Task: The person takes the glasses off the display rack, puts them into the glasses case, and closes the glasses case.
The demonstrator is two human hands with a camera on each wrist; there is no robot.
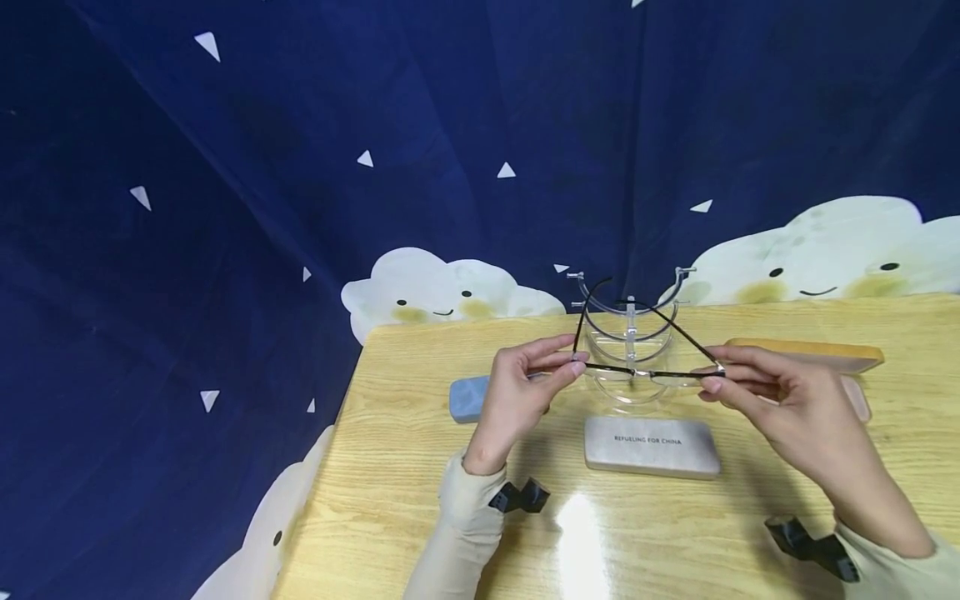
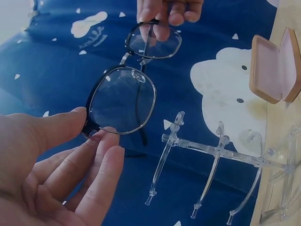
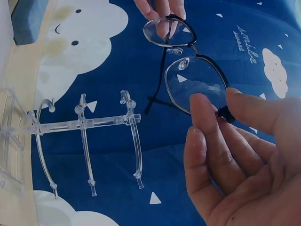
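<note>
A pair of black-browed eyeglasses (image 1: pixel 613 368) with clear lenses is held up in the air, temples unfolded and pointing away toward the stand. My left hand (image 1: pixel 521 387) pinches the left hinge corner between thumb and fingers. At the opposite corner, my right hand (image 1: pixel 787 404) grips the frame the same way. Just behind the glasses stands a clear plastic tiered display stand (image 1: pixel 631 333), with curved arms and no glasses visible on it. In the left wrist view the stand (image 2: pixel 214 150) appears apart from the lenses.
A silver glasses case (image 1: pixel 652 447) with printed lettering lies shut in front of the stand. A blue case (image 1: pixel 468 399) is partly behind my left hand. An orange case (image 2: pixel 268 70) with a pink lining stands open on the right. Dark blue printed cloth (image 1: pixel 450 125) hangs behind the table.
</note>
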